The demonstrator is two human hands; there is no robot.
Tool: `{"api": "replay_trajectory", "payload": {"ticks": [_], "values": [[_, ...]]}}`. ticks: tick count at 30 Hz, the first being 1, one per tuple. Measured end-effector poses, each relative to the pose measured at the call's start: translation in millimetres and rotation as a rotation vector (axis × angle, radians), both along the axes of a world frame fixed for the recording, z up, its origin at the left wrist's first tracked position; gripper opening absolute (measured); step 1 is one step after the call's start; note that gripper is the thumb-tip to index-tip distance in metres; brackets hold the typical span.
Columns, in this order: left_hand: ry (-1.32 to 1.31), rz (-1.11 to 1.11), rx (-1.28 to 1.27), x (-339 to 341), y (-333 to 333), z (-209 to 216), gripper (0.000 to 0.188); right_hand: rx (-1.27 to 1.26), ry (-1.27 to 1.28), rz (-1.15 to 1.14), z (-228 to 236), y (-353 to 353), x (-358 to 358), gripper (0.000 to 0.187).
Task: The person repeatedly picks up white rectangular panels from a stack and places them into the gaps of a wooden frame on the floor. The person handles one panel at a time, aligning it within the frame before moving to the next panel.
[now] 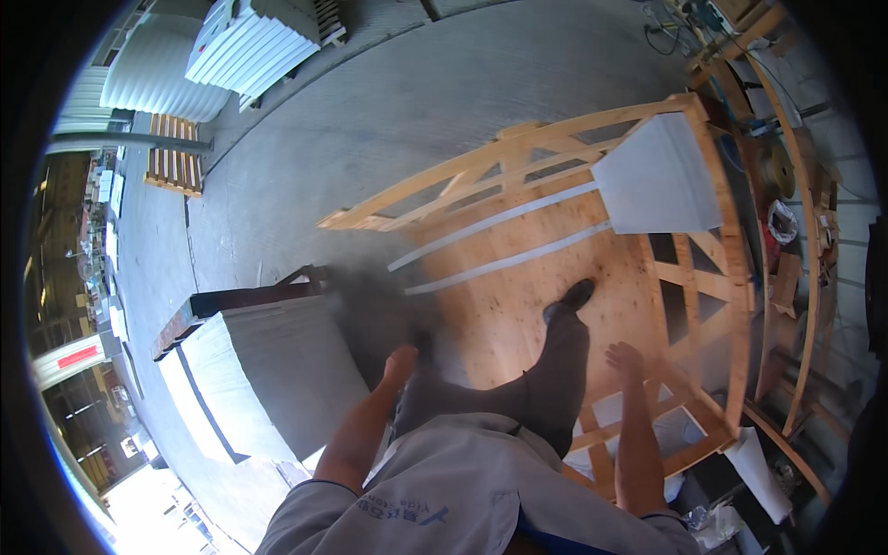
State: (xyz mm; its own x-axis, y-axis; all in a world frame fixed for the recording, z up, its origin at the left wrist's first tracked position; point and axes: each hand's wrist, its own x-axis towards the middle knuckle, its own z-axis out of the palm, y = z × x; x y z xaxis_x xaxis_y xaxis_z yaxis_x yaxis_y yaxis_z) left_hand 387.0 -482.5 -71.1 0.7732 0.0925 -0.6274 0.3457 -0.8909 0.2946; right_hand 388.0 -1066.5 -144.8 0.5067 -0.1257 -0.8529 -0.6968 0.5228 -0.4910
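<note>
I stand with one shoe on the plywood floor of a large wooden crate with slatted sides. My right hand is over the crate floor near its right side, fingers stretched out and nothing in them. Beside my left leg hangs my left hand, its fingers curled, with no object visible in it. A dark blur covers the area just past it. Two pale strips run along the plywood. A white sheet lies over the crate's far right corner.
At my left stands a block of pale slabs with a dark frame at its far edge. White slabs and a wooden pallet are at the far left. A cluttered wooden shelf runs along the right wall.
</note>
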Motion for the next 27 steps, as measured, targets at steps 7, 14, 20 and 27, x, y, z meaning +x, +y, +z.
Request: {"api": "replay_trajectory", "payload": {"ticks": [7,14,20,27], "values": [[0.035,-0.067,0.118,-109,206,-45,0.022,-0.438,-0.265,0.109,-33,154,-102,0.038],[-0.701,0.387,0.040,-158,331,71,0.034,-0.376,-0.011,0.238,60,344,-147,0.024],[-0.708,0.614,0.561,-257,426,107,0.050,-0.399,0.122,0.475,79,424,-136,0.030],[-0.414,0.905,0.739,-350,472,67,0.062,-0.331,0.007,0.682,51,489,-121,0.029]]}}
